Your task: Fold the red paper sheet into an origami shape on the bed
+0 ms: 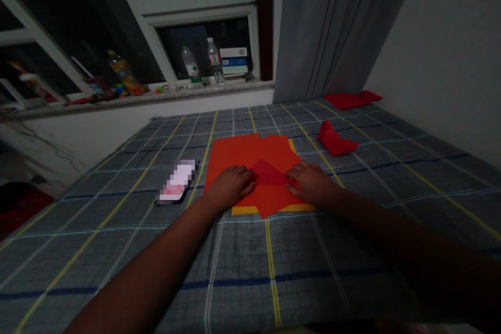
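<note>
A folded piece of red paper (268, 172) lies between my hands, with a pointed top and a straight lower edge. My left hand (231, 186) is closed with its fingertips on the paper's left corner. At the right corner my right hand (311, 182) pinches the paper with curled fingers. Underneath are orange and red sheets (235, 151), overlapping at different angles. Strips of a yellow sheet (243, 211) show along their edges.
A phone (178, 182) lies left of the sheets on the plaid cloth (156, 255). A folded red paper shape (336, 141) stands to the right, and a flat red item (348, 100) lies behind it. Bottles (215, 62) and books (234, 61) stand on the windowsill.
</note>
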Demonstrator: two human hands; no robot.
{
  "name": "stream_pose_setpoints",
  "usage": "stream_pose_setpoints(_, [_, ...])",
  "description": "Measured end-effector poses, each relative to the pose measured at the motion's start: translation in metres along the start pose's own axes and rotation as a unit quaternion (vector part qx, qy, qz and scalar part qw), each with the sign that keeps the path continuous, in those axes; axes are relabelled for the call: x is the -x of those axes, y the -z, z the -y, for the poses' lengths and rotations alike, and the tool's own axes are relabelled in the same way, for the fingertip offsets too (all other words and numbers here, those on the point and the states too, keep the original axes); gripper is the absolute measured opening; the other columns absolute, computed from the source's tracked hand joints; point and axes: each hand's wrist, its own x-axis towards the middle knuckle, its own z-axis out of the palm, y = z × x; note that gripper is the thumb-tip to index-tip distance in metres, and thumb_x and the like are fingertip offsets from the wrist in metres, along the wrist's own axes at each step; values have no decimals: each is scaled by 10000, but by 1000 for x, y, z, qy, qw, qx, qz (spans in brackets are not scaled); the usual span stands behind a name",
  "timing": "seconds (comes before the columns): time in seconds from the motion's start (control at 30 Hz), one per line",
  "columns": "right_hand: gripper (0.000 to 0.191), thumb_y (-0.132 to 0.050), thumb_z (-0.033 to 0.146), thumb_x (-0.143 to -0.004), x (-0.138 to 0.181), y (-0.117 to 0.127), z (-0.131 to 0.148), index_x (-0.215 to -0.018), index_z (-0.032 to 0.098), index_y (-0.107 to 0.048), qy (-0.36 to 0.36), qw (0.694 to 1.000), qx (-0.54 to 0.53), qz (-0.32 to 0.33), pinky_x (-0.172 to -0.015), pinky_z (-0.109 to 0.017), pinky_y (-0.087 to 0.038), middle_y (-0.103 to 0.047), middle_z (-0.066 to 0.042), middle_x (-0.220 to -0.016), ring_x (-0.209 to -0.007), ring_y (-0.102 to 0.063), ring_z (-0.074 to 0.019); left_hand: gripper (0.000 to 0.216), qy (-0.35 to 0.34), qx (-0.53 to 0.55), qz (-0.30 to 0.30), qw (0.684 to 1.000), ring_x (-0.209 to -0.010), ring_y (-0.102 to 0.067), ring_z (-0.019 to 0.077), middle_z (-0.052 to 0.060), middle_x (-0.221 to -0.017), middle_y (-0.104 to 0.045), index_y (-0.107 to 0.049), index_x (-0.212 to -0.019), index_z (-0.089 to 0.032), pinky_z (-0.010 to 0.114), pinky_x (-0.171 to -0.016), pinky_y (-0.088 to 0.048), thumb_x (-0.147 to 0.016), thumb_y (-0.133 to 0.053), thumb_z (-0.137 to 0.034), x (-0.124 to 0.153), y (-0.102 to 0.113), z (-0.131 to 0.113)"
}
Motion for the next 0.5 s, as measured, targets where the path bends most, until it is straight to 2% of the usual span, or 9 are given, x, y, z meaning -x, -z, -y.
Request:
stream_pose_setpoints(0.37, [250,-487,296,-955,1,-3,5,-955,173,-705,29,998,56,-10,-822,-393,-349,-698,-111,-981,-1020,-562,-279,292,-7,-36,4,999,-902,-638,240,105,-976,-673,-660,-1118,-167,374,-796,-481,-999,-462,-345,0,5,-3])
stream_pose_setpoints(0.5, [253,-472,276,-973,0,-2,6,-928,174,-699,41,996,76,-28,-837,-390,-343,-695,-104,-966,-998,-556,-268,292,-18,-9,-10,1000,-989,-634,250,114,-1069,-672,-655,-1143,-174,390,-853,-490,-992,-478,-350,0,7,-8])
